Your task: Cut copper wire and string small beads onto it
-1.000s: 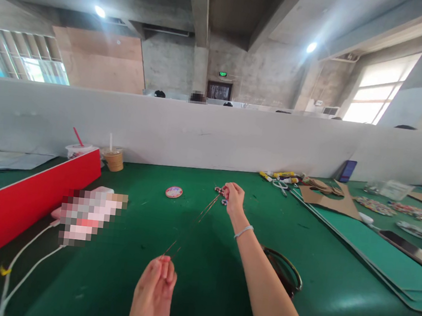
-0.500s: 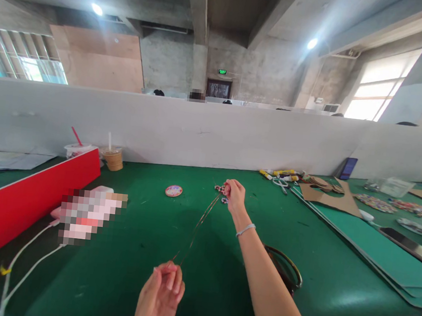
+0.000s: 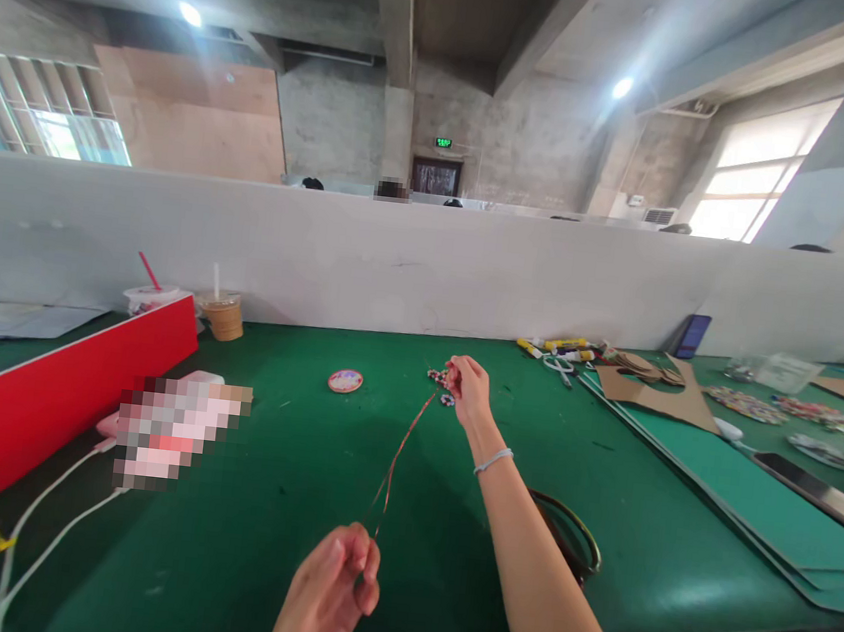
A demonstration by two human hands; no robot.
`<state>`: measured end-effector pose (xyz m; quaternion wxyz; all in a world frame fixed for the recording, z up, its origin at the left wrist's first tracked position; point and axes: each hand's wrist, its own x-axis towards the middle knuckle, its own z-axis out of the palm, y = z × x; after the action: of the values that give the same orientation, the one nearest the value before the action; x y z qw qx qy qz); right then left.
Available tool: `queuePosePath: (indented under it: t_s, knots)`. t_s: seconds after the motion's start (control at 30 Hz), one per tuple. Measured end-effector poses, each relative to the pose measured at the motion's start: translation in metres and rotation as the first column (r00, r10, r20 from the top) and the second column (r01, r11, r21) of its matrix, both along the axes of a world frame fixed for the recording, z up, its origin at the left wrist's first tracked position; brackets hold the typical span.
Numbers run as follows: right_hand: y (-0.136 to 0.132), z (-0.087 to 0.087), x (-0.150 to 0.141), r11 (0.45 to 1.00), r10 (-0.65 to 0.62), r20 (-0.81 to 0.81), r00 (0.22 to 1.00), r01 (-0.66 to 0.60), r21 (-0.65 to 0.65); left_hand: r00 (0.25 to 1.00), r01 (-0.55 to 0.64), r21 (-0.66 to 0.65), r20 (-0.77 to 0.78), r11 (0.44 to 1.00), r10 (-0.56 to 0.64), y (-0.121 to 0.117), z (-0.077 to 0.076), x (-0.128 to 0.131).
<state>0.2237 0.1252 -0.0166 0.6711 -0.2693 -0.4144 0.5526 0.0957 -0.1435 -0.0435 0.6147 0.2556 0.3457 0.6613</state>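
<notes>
Over the green table (image 3: 246, 479), the right hand (image 3: 469, 389) pinches a thin string (image 3: 395, 454) (it looks reddish). The left hand (image 3: 334, 588) has curled fingers, maybe holding the string's near end.

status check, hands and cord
Left hand at cord's near end; right hand pinching far end by beads; nothing visibly blocking the span between.

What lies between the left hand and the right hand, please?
Thin reddish strands run between the left hand and the right hand, over the green table, as the head view shows.
</notes>
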Motion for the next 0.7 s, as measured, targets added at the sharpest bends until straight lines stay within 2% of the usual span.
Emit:
queuePosePath:
  t_s: [0.1,0.17,0.2,0.23,0.3,0.37,0.4,0.43,0.47,0.6,0.7]
  knots:
    - [-0.008,0.005,0.000,0.994,0.109,0.039,0.993,-0.108,-0.024,0.998,0.004,-0.014,-0.069,1.000,-0.005,0.003,0.002,-0.002]
    - [-0.018,0.010,0.000,0.956,0.292,0.128,0.948,-0.285,-0.068,0.993,-0.014,-0.023,-0.121,1.000,0.011,0.006,0.004,-0.006]
    - [-0.026,0.013,-0.001,0.913,0.408,0.198,0.891,-0.397,-0.097,0.989,-0.023,-0.023,-0.144,0.999,0.020,0.008,0.005,-0.008]
    - [-0.034,0.016,-0.003,0.851,0.524,0.281,0.804,-0.509,-0.129,0.986,-0.034,-0.022,-0.161,0.999,0.030,0.010,0.006,-0.011]
    - [-0.053,0.022,-0.008,0.676,0.705,0.456,0.543,-0.710,-0.199,0.982,-0.052,-0.014,-0.183,0.999,0.049,0.015,0.008,-0.017]
    - [-0.070,0.026,-0.017,0.477,0.789,0.558,0.258,-0.830,-0.290,0.979,-0.055,-0.010,-0.199,0.998,0.052,0.018,0.010,-0.022]
    - [-0.078,0.028,-0.022,0.413,0.799,0.575,0.176,-0.855,-0.313,0.977,-0.053,-0.012,-0.208,0.999,0.049,0.019,0.010,-0.024]
    - [-0.084,0.028,-0.028,0.386,0.805,0.574,0.151,-0.868,-0.312,0.975,-0.050,-0.017,-0.219,0.999,0.045,0.019,0.011,-0.026]
    - [-0.089,0.029,-0.034,0.379,0.813,0.560,0.160,-0.876,-0.299,0.972,-0.051,-0.023,-0.230,0.998,0.045,0.020,0.011,-0.027]
    - [-0.099,0.024,-0.051,0.401,0.848,0.474,0.236,-0.871,-0.284,0.965,-0.076,-0.030,-0.255,0.997,0.065,0.020,0.009,-0.031]
    - [-0.102,0.021,-0.056,0.393,0.845,0.497,0.198,-0.859,-0.327,0.962,-0.074,-0.022,-0.266,0.997,0.066,0.019,0.009,-0.033]
